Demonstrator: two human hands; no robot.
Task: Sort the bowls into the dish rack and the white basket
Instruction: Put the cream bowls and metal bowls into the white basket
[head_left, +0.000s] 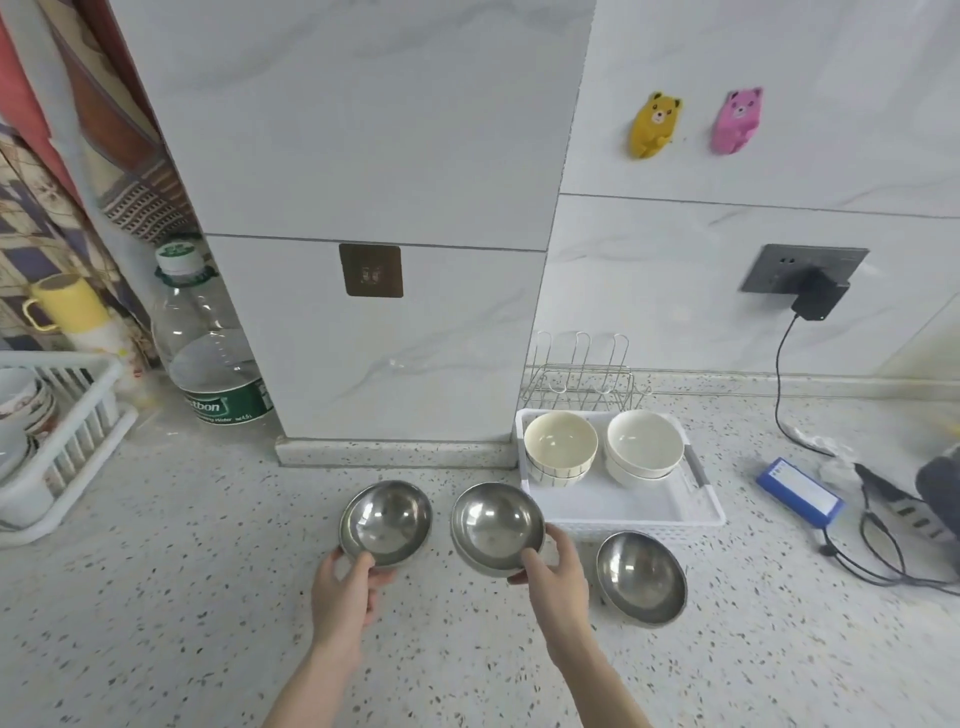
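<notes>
My left hand (347, 587) grips the near rim of a steel bowl (387, 521), thumb inside the rim. My right hand (556, 571) holds a second steel bowl (496, 525) by its right rim; it looks tilted and may be stacked on another. A third steel bowl (640, 576) rests alone on the counter to the right. Behind it lies the white basket (639, 512), holding a cream bowl stack (560, 452) and a white bowl stack (644, 447). A white dish rack (78, 426) at the far left holds patterned bowls and plates.
A tiled pillar (374, 312) stands right behind the steel bowls. A wire rack (584, 376) sits behind the basket. A large water bottle (208, 348) and yellow cup (67, 304) are at the left. A blue box (800, 493), cables and a charger lie right.
</notes>
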